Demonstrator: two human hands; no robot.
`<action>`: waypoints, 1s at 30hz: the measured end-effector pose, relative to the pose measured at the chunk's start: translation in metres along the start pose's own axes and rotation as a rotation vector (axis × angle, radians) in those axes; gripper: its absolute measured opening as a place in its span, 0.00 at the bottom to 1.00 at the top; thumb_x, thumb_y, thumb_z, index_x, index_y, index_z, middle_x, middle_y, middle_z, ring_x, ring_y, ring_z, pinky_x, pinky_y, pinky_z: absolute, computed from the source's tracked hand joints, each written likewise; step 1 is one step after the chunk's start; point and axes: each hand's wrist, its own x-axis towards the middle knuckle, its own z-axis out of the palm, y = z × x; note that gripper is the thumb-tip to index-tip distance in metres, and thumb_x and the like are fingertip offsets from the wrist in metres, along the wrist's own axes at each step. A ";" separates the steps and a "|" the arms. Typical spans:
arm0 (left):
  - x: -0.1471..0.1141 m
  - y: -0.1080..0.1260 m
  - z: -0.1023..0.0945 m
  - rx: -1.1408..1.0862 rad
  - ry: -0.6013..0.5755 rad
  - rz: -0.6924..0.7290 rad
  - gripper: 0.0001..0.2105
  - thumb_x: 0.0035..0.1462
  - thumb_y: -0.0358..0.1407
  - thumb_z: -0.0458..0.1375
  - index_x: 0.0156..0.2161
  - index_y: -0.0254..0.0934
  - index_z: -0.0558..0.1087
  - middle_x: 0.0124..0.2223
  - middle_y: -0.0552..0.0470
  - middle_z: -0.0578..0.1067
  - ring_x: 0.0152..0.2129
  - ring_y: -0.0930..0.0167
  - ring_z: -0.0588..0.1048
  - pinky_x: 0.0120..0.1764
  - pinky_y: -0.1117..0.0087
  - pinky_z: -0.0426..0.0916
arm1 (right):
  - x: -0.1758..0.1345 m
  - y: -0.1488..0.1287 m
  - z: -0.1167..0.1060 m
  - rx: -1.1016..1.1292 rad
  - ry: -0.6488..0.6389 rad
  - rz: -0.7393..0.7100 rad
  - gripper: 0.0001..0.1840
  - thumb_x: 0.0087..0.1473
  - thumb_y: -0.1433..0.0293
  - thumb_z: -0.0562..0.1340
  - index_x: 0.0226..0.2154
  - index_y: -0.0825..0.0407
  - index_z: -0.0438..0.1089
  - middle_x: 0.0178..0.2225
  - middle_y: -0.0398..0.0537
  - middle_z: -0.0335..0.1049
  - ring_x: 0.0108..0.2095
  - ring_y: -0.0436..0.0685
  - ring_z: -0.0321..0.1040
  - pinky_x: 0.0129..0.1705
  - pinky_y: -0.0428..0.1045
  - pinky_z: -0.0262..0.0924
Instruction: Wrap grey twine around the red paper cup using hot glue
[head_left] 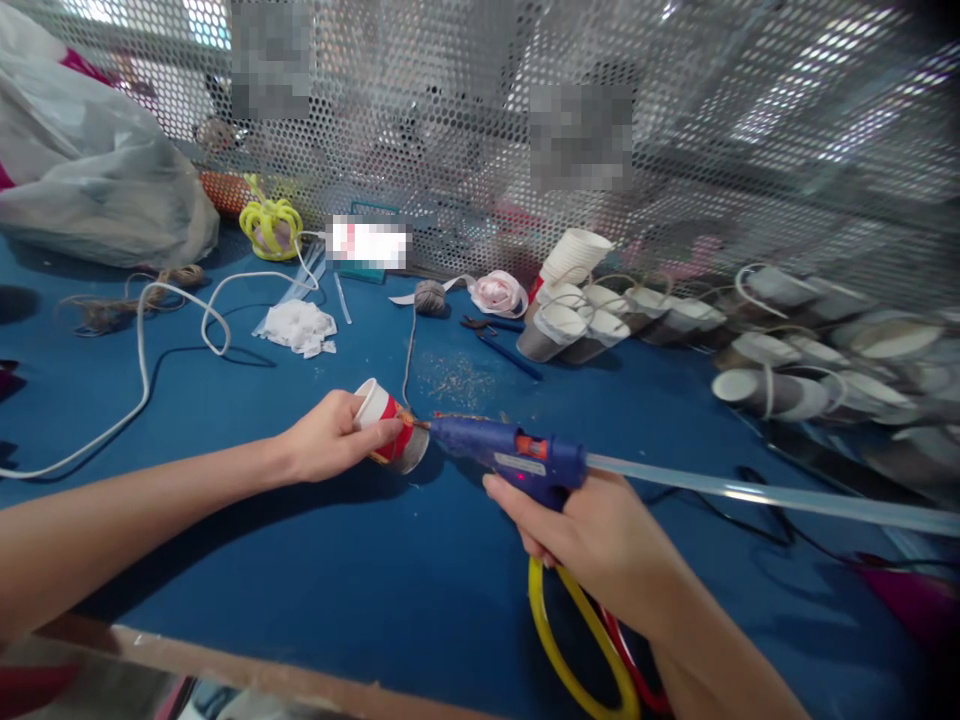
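My left hand (pixel 337 437) is closed round a red and white paper cup (pixel 391 412), tilted, with grey yarn wound about its base. A strand of grey yarn (pixel 409 355) runs from the cup to a small yarn ball (pixel 430 297) farther back. In my right hand (pixel 581 530) is a blue hot glue gun (pixel 495 450), its nozzle at the side of the cup; whether the tip touches cannot be made out. A long clear glue stick (pixel 750 489) sticks out of its rear. Scissors with a yellow handle (pixel 585 640) lie beneath my right hand.
Wrapped cups with handles (pixel 551 335) stand at the back right, several more (pixel 810 390) beyond. Pliers (pixel 491 325), a pink ribbon roll (pixel 499 293) and white scraps (pixel 300 328) lie behind the cup. A white cable (pixel 142 370) crosses the left; a perforated metal screen (pixel 450 130) borders the back.
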 end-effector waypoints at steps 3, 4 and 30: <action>-0.001 0.002 0.000 0.005 0.002 0.003 0.15 0.53 0.40 0.50 0.21 0.31 0.66 0.19 0.57 0.63 0.17 0.79 0.60 0.21 0.79 0.57 | 0.002 -0.001 0.000 0.018 -0.001 0.017 0.23 0.47 0.61 0.55 0.07 0.49 0.54 0.07 0.39 0.57 0.11 0.48 0.57 0.16 0.44 0.58; -0.001 0.002 0.000 -0.004 0.001 -0.003 0.15 0.53 0.40 0.50 0.21 0.31 0.66 0.19 0.57 0.64 0.17 0.79 0.60 0.21 0.79 0.57 | 0.002 -0.001 0.000 0.016 -0.002 0.023 0.23 0.47 0.61 0.56 0.07 0.49 0.54 0.07 0.39 0.57 0.11 0.48 0.58 0.16 0.44 0.58; -0.002 0.001 0.000 0.029 -0.016 0.027 0.16 0.53 0.42 0.48 0.23 0.31 0.66 0.20 0.56 0.63 0.17 0.77 0.60 0.22 0.78 0.58 | 0.003 -0.001 0.000 0.044 -0.021 0.027 0.22 0.47 0.61 0.56 0.08 0.50 0.54 0.07 0.39 0.57 0.11 0.48 0.57 0.16 0.43 0.58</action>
